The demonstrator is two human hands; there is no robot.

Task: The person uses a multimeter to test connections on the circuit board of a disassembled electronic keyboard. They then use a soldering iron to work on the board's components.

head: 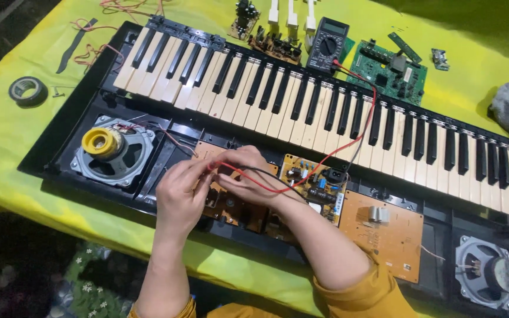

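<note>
My left hand (179, 191) and right hand (247, 176) pinch thin red and black probe wires (266, 184), grip narrow. They rest over a brown flat circuit board (231, 207).

Probe tips — hidden under both hands' fingers (204, 171); right speaker (490, 274) cut by the frame's edge.

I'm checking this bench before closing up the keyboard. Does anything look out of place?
Yes. A few white keys lie loose on the yellow cloth beyond the keyboard, and a green circuit board sits outside the case.
</note>
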